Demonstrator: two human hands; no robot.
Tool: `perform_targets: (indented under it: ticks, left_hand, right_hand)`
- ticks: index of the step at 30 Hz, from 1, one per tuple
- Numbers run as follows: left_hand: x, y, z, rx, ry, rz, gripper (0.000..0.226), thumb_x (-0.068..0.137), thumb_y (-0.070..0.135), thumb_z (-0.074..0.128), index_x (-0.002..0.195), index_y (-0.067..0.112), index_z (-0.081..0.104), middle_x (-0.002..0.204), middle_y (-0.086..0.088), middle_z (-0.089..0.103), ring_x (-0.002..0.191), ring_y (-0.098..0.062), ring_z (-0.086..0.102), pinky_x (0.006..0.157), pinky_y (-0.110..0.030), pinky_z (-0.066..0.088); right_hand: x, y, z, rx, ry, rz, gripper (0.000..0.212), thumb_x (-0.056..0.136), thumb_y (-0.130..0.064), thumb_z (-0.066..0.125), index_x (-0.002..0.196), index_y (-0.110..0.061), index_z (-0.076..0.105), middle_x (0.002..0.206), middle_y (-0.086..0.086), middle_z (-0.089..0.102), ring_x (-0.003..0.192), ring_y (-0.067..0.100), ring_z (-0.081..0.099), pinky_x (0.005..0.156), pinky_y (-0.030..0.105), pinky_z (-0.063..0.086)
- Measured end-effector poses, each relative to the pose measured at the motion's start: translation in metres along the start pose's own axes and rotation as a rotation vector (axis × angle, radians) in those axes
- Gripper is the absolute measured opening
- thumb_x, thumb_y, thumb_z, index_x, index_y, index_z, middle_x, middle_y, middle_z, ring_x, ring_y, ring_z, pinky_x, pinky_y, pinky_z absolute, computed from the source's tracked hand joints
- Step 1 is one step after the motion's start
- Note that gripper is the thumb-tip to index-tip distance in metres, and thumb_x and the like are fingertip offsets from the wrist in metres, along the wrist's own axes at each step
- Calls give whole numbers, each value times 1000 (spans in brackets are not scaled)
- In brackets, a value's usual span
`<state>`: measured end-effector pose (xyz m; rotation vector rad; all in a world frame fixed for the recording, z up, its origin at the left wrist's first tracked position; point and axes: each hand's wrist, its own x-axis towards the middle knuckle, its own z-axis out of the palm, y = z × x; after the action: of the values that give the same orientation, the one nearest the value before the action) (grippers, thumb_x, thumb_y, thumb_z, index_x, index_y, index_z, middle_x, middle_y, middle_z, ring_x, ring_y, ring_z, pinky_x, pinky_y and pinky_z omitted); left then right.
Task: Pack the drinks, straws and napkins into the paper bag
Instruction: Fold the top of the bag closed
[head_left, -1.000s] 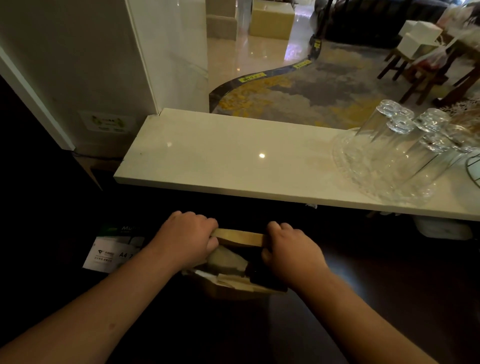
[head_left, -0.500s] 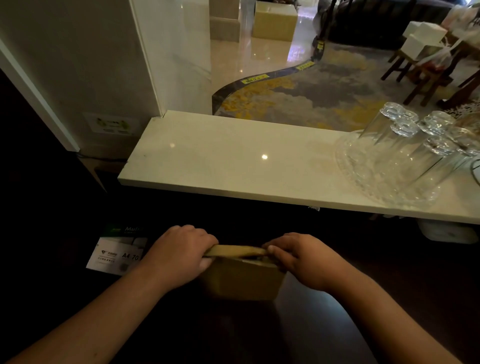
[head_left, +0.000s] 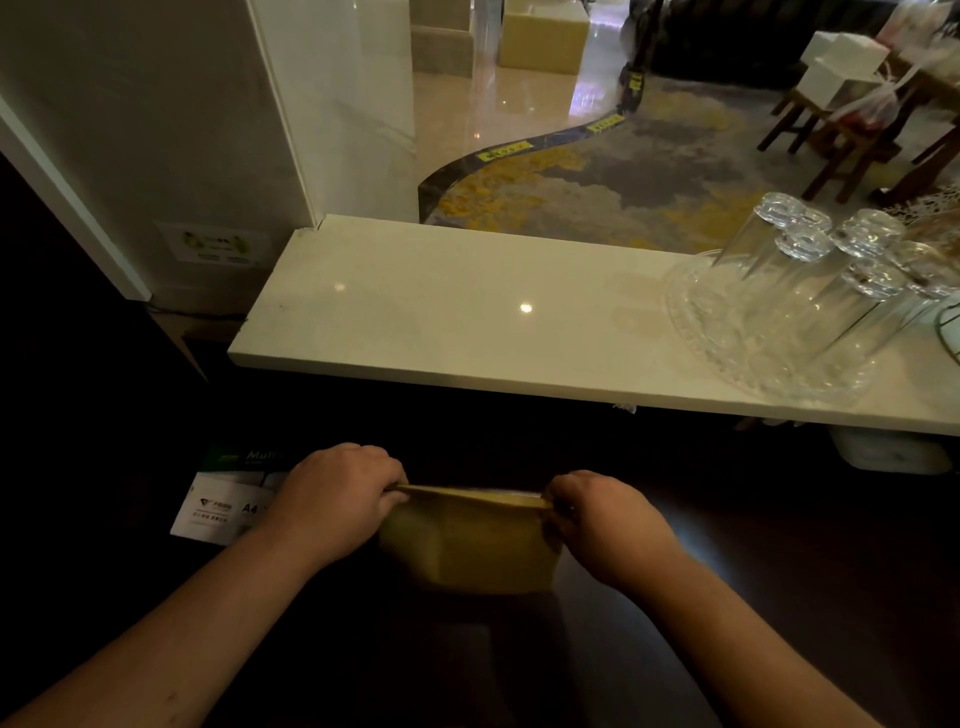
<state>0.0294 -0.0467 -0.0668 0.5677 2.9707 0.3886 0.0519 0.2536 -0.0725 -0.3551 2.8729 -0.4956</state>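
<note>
A brown paper bag (head_left: 472, 548) stands on the dark counter in front of me, its top pressed flat and shut. My left hand (head_left: 337, 493) pinches the left end of the folded top edge. The right end of that edge is pinched by my right hand (head_left: 602, 522). The mouth is shut, so nothing inside the bag shows. No loose drinks, straws or napkins are in view.
A white marble ledge (head_left: 467, 322) runs across just beyond the bag. A glass tray with several upturned glasses (head_left: 795, 306) sits at its right end. A pack of A4 paper (head_left: 228, 493) lies left of my left hand. A white object (head_left: 893, 452) sits under the ledge at right.
The bag's mouth, open with contents showing a second ago, is now pulled flat and shut. Both hands have moved apart along the top edge.
</note>
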Motion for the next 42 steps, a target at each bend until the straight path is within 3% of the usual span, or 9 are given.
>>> perform_targets:
  ticks: [7, 12, 15, 22, 29, 33, 38, 42]
  left_hand:
    - [-5, 0, -4, 17, 104, 44, 5, 89, 26, 82, 87, 22, 79, 83, 5, 73, 80, -20, 66, 67, -38, 56]
    - [2, 0, -31, 24, 161, 72, 7, 91, 29, 79, 87, 24, 76, 84, 6, 71, 81, -19, 65, 71, -40, 56]
    - [10, 5, -61, 18, 211, 81, 6, 91, 29, 77, 87, 26, 75, 84, 7, 70, 81, -18, 64, 72, -40, 56]
    - [48, 28, -162, 34, 311, 119, 11, 94, 31, 74, 88, 21, 75, 87, 1, 71, 83, -25, 63, 69, -39, 51]
    - [107, 49, -247, 67, 281, 94, 35, 98, 37, 69, 67, 39, 52, 71, 15, 52, 67, -14, 50, 56, -32, 37]
    - [136, 56, -255, 100, 244, 55, 18, 98, 38, 69, 82, 34, 65, 74, 10, 56, 74, -21, 57, 60, -35, 42]
    - [171, 53, -245, 156, 213, 15, 22, 100, 39, 66, 81, 32, 58, 74, 6, 52, 78, -25, 57, 62, -37, 43]
    - [196, 48, -232, 212, 206, -11, 19, 101, 39, 65, 86, 27, 62, 75, 6, 51, 76, -24, 55, 61, -36, 41]
  right_hand:
    - [0, -6, -10, -13, 16, -16, 13, 91, -34, 58, 100, -30, 67, 98, -9, 60, 86, 12, 57, 71, 32, 50]
    - [4, -14, -47, -48, 28, -45, 4, 89, -32, 60, 86, -34, 63, 92, -12, 59, 82, 11, 57, 67, 31, 48]
    - [9, -21, -85, -65, 26, -47, 9, 89, -31, 61, 81, -36, 61, 85, -13, 60, 75, 7, 55, 62, 28, 44]
    - [25, -39, -204, -128, 115, -101, 6, 88, -28, 66, 91, -30, 70, 82, -10, 65, 74, 12, 59, 62, 28, 44]
    - [66, -41, -292, -220, 226, -71, 10, 87, -28, 67, 96, -26, 71, 76, -16, 56, 67, 3, 50, 53, 21, 35]
    - [94, -32, -301, -286, 209, -11, 16, 87, -27, 66, 102, -24, 71, 81, -7, 59, 75, 16, 55, 63, 30, 40]
    - [127, -17, -293, -305, 175, 22, 18, 89, -25, 64, 105, -19, 71, 94, 3, 67, 82, 22, 58, 69, 32, 43]
    - [149, -7, -282, -295, 161, 63, 17, 90, -21, 62, 102, -15, 72, 92, 6, 66, 80, 23, 59, 67, 33, 43]
